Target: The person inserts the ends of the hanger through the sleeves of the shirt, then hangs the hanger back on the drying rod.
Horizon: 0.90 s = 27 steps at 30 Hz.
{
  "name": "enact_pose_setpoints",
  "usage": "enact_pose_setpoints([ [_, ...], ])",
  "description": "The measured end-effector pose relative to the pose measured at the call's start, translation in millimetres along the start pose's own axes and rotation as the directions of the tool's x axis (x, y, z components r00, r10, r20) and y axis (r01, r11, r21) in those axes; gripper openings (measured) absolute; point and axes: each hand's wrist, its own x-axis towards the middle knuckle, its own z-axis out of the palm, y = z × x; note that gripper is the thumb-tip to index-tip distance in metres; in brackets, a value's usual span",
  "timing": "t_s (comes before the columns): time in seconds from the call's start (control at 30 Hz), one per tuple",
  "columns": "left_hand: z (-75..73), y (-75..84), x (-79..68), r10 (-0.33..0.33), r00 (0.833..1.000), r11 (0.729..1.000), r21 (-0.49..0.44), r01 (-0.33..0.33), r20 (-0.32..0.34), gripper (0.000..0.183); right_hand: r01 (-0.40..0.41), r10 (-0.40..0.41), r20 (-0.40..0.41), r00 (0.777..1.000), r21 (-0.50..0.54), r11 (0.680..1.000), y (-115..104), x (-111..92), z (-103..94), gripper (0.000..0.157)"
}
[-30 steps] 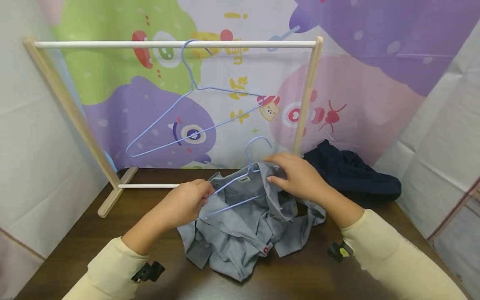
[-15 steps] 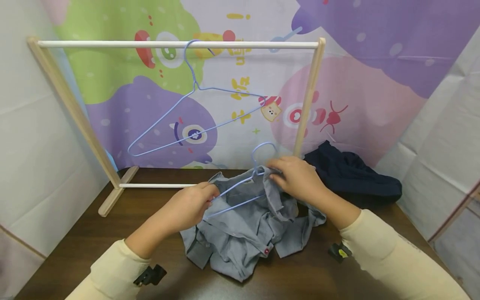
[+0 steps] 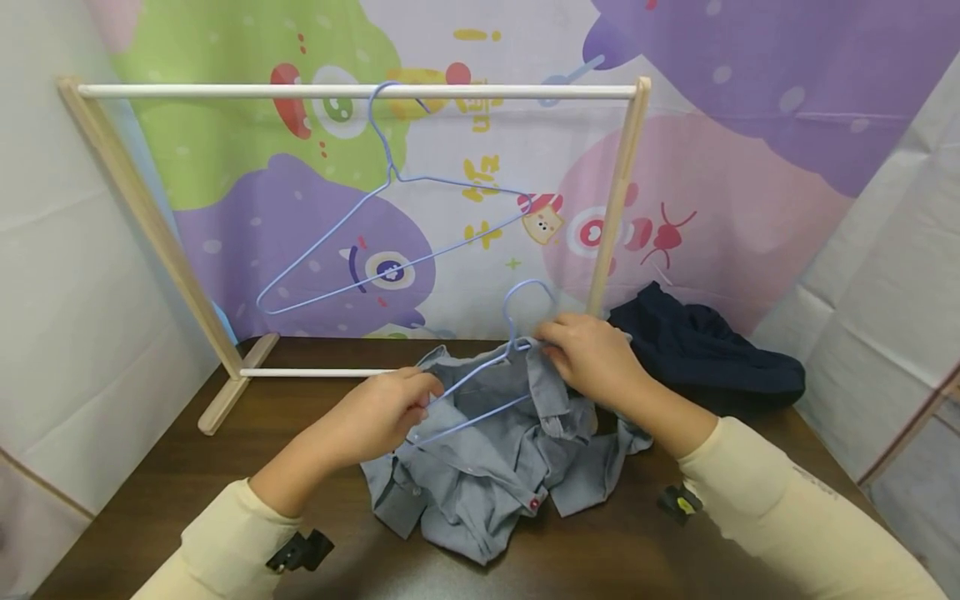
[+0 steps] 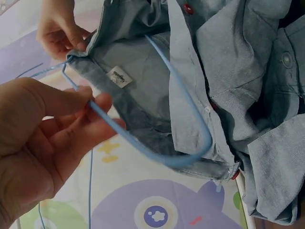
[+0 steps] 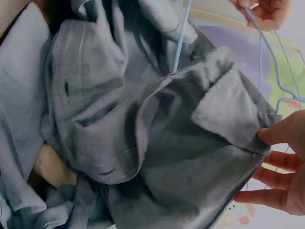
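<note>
A grey-blue button shirt [image 3: 480,492] lies crumpled on the dark table, its collar raised. Through its neck opening runs a light blue wire hanger [image 3: 474,372], hook upward. My left hand [image 3: 390,412] pinches the hanger's left arm between thumb and fingers. In the left wrist view that hanger end [image 4: 190,157] lies outside the fabric over the shirt front. My right hand [image 3: 596,354] pinches the collar by the hook's base; in the right wrist view the thumb sits on the collar fabric [image 5: 231,109] with fingers behind it. The hanger's right end is hidden inside the shirt.
A wooden rack with a white top rail [image 3: 225,91] stands behind the shirt. From the rail hangs another blue wire hanger [image 3: 330,225]. Dark navy folded cloth [image 3: 697,350] lies at the back right. A cartoon-printed curtain [image 3: 480,167] closes off the back.
Both hands have shifted slightly right along with the hanger. The hook has moved right and a little down, and the right hand's collar side has folded over more.
</note>
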Motion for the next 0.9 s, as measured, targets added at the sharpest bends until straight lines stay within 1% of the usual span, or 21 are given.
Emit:
enact_pose_setpoints([
  [0.07, -0.4, -2.1, 0.3, 0.025, 1.000, 0.998, -0.051, -0.025, -0.001, 0.025, 0.011, -0.011, -0.028, 1.000, 0.008, 1.000, 2.3, -1.7, 1.1, 0.018],
  [0.13, -1.3, -3.7, 0.3, 0.027, 1.000, 0.995, -0.098, -0.026, 0.008, 0.025, 0.024, -0.023, -0.055, 0.998, 0.015, 1.000, 4.3, -3.1, 1.8, 0.018],
  [0.2, -2.4, -5.4, -0.4, 0.011, 1.000, 0.988, -0.152, -0.008, 0.017, 0.024, 0.037, -0.036, -0.081, 0.996, 0.018, 0.999, 6.2, -4.2, 2.0, 0.017],
  [0.27, -3.0, -8.2, -2.2, -0.031, 0.999, 0.975, -0.218, 0.037, 0.033, 0.023, 0.046, -0.044, -0.105, 0.993, 0.017, 0.999, 7.9, -5.1, 2.2, 0.017],
  [0.33, -3.8, -10.7, -4.7, -0.088, 0.995, 0.950, -0.296, 0.100, 0.052, 0.024, 0.048, -0.046, -0.122, 0.991, 0.015, 0.999, 9.7, -6.0, 3.0, 0.017],
  [0.43, -5.0, -15.1, -9.2, -0.173, 0.983, 0.899, -0.398, 0.184, 0.065, 0.027, 0.041, -0.037, -0.133, 0.990, 0.026, 0.999, 12.7, -7.7, 5.0, 0.017],
  [0.47, -5.3, -16.3, -10.5, -0.200, 0.978, 0.879, -0.428, 0.208, 0.065, 0.028, 0.037, -0.032, -0.132, 0.991, 0.031, 0.999, 13.7, -8.2, 5.9, 0.018],
  [0.53, -5.1, -19.2, -12.6, -0.242, 0.969, 0.858, -0.457, 0.234, 0.043, 0.028, 0.028, -0.022, -0.128, 0.991, 0.044, 0.999, 15.5, -9.5, 7.2, 0.018],
  [0.57, -4.5, -21.2, -13.4, -0.259, 0.966, 0.855, -0.459, 0.241, 0.023, 0.027, 0.025, -0.018, -0.128, 0.992, 0.052, 0.998, 16.2, -10.0, 7.6, 0.018],
  [0.63, -2.4, -25.7, -14.7, -0.294, 0.956, 0.861, -0.438, 0.257, -0.016, 0.025, 0.020, -0.011, -0.127, 0.992, 0.064, 0.998, 17.5, -11.0, 8.4, 0.019],
  [0.7, 1.5, -31.5, -16.1, -0.331, 0.942, 0.882, -0.375, 0.285, -0.063, 0.022, 0.019, -0.010, -0.129, 0.992, 0.074, 0.997, 18.5, -11.7, 8.5, 0.018],
  [0.77, 7.1, -37.6, -17.7, -0.372, 0.923, 0.893, -0.309, 0.326, -0.101, 0.020, 0.021, -0.010, -0.135, 0.991, 0.080, 0.997, 19.1, -12.0, 8.4, 0.018],
  [0.83, 13.8, -44.0, -19.8, -0.414, 0.903, 0.885, -0.283, 0.369, -0.117, 0.021, 0.022, -0.010, -0.140, 0.990, 0.084, 0.996, 19.7, -12.5, 8.2, 0.017],
  [0.9, 21.8, -50.5, -22.1, -0.454, 0.883, 0.869, -0.278, 0.410, -0.117, 0.023, 0.024, -0.011, -0.146, 0.989, 0.085, 0.996, 20.1, -12.9, 8.0, 0.017],
])
